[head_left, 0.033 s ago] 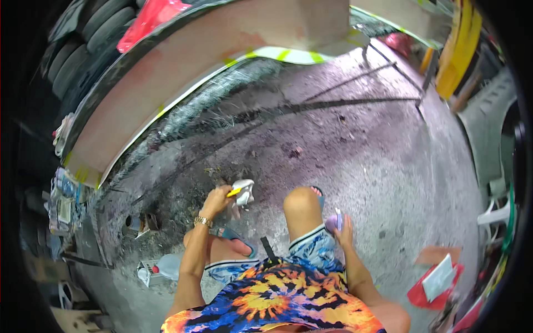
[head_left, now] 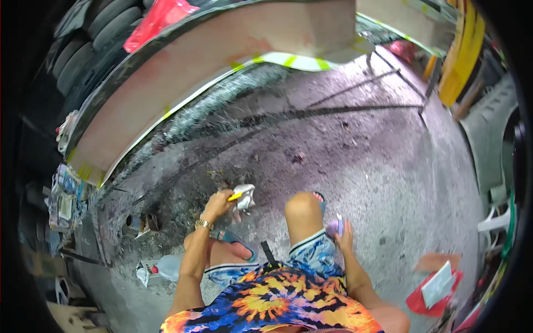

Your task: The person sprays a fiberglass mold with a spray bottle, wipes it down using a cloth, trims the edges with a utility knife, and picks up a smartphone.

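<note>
- Holding a yellow tool (head_left: 236,196): left hand (head_left: 219,204), fingers closed around it, left of centre, above the dark-stained floor (head_left: 388,194).
- A glossy white mass (head_left: 245,193) shows at the tool's right end; whether it is fixed to the tool cannot be told.
- Right hand (head_left: 345,237) lies just right of the near knee (head_left: 302,211), fingers along a purple item (head_left: 332,228) with a pale strip (head_left: 340,221). Thumb hidden; cannot tell whether it pinches or only touches.
- Left wrist bears a gold watch (head_left: 204,224).
- Left of the person: a metal can (head_left: 133,222) on the floor; nearer, a grey crate (head_left: 145,275) with a clear bottle (head_left: 169,267) beside it.
- Near right: a red bag (head_left: 415,302) under a white packet (head_left: 437,285), next to a brown sheet (head_left: 444,261).
- Far side: a long beige panel (head_left: 222,50), its lower edge marked with yellow-green tape (head_left: 290,60).
- Far left: stacked tyres (head_left: 114,22).
</note>
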Demonstrator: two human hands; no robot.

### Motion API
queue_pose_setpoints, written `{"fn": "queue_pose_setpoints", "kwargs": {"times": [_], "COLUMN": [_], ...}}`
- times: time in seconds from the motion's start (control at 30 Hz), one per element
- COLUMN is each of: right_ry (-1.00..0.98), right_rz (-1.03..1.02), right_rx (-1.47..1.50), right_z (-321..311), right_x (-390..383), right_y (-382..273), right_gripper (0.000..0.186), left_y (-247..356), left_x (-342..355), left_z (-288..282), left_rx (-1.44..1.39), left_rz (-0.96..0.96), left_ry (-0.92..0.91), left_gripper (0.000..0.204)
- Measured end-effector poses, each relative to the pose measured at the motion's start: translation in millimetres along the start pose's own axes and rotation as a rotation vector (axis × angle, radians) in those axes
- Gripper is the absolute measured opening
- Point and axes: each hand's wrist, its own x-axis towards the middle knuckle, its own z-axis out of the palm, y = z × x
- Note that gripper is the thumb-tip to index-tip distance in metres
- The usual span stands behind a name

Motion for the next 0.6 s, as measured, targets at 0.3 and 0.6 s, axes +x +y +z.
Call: {"fn": "queue_pose_setpoints", "kwargs": {"times": [0.3, 0.6], "right_ry": [0.139, -0.058], "right_rz": [0.020, 0.109], "right_rx": [-0.016, -0.024], "right_z": [28, 26], "right_x": [3, 35], "right_y": [8, 42], "right_gripper": [0.054, 0.052], "left_y": [-43, -30], "left_x": [-17, -16], "left_z": [24, 31], "left_rx": [-0.041, -0.118], "left_rz": [-0.068, -0.032], "left_ry": [-0.004, -0.008], "left_gripper": [0.027, 0.027]}}
